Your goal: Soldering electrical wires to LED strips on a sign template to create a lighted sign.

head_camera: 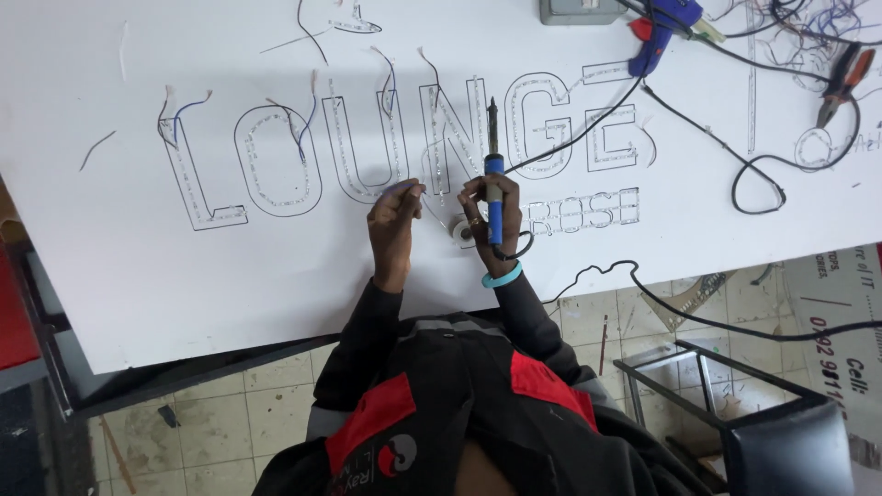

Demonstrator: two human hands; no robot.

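My right hand point(485, 216) grips a blue-handled soldering iron point(493, 174), its dark tip pointing away from me over outlined letters on a large white board point(138, 248). My left hand point(395, 216) pinches a thin blue wire point(397, 186) just left of the iron, above the letter outlines. The letters are lined with strips of small lights, and thin wire tails stick up from them. A small roll of solder wire point(459, 231) lies on the board between my hands. A light blue band circles my right wrist.
A blue glue gun point(657, 37) and a grey box point(581, 9) lie at the far edge. Orange-handled pliers point(841, 83) rest at the right among tangled wires. The iron's black cord point(753, 174) loops across the board. A dark metal stool point(781, 432) stands lower right on the tiled floor.
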